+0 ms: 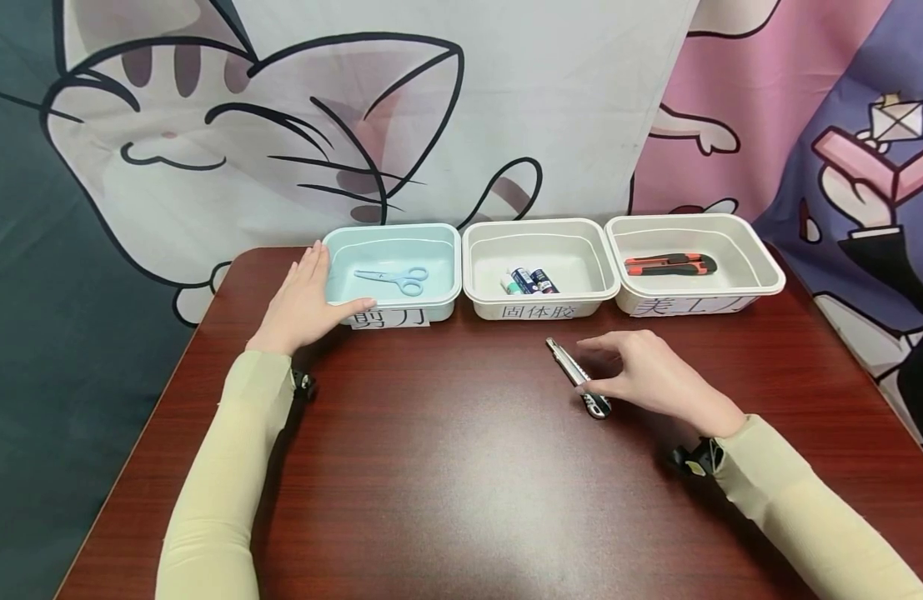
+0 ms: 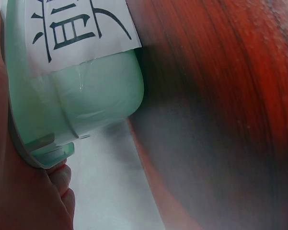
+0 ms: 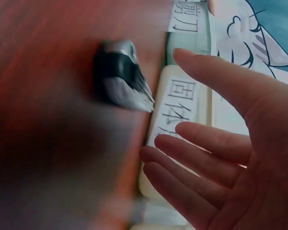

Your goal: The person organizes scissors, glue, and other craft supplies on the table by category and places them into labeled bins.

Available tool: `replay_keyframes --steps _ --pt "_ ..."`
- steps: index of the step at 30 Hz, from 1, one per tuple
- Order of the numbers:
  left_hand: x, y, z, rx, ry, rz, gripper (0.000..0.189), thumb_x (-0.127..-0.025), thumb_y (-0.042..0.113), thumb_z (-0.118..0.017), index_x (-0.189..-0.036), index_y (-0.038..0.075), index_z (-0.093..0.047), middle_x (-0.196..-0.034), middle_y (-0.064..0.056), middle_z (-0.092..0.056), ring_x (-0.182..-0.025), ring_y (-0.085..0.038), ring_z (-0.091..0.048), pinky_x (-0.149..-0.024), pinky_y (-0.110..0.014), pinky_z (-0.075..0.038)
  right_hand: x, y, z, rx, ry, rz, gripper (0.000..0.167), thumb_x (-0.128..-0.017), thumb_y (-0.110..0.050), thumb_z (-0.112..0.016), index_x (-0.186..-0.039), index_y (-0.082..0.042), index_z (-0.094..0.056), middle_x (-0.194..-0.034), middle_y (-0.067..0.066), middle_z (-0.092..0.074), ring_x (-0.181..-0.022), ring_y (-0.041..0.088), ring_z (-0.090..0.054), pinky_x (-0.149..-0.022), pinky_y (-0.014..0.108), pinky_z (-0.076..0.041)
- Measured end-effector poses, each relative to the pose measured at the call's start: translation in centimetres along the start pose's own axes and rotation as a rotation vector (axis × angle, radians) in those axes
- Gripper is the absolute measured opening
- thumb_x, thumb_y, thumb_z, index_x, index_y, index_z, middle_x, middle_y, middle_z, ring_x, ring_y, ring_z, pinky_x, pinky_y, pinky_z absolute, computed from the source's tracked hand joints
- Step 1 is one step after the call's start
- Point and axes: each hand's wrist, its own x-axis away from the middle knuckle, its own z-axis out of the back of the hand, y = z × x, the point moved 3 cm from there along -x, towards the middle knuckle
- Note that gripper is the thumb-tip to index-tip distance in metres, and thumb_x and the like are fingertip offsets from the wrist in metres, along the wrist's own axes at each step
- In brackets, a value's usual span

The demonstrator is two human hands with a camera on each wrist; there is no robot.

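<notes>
A silver and black utility knife (image 1: 579, 379) lies on the table, its near end blurred in the right wrist view. Beside it is my right hand (image 1: 649, 375), thumb and fingers spread apart with nothing held; in the right wrist view a gap shows between hand and knife. My left hand (image 1: 302, 302) rests against the left end of a light blue bin (image 1: 452, 283), fingers extended along its side and thumb at the front rim. Inside that bin lie blue scissors (image 1: 395, 277). The left wrist view shows the bin's labelled front (image 2: 86, 91) close up.
A white bin (image 1: 539, 300) with several glue sticks (image 1: 532, 282) stands in the middle. To its right, another white bin (image 1: 761, 275) holds red and black utility knives (image 1: 671, 265). Labels mark the bins' fronts. A printed cloth (image 1: 566, 100) hangs behind the brown table (image 1: 431, 467).
</notes>
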Motion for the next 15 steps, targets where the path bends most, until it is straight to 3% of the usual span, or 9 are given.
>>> replay_keyframes --steps 8,15 --pt "0.0 0.0 -0.1 0.002 0.001 0.0 0.126 -0.084 0.081 -0.056 -0.16 -0.005 -0.003 -0.168 -0.02 -0.002 -0.155 -0.029 -0.001 -0.124 -0.046 -0.003 0.2 0.1 -1.5 -0.063 -0.02 -0.066 0.055 -0.073 -0.03 -0.094 -0.118 -0.004 -0.075 -0.085 -0.006 -0.073 -0.074 0.009 -0.068 -0.065 0.032 -0.054" --pt "0.0 0.0 -0.1 0.004 0.005 -0.005 0.126 -0.084 0.081 -0.056 -0.16 -0.005 -0.003 -0.168 -0.02 -0.002 -0.155 -0.031 -0.002 -0.124 -0.047 -0.004 0.1 0.3 -2.1 -0.024 0.002 -0.111 0.05 -0.073 -0.024 -0.092 -0.116 -0.004 -0.076 -0.077 -0.007 -0.069 -0.069 0.008 -0.063 -0.062 0.032 -0.05"
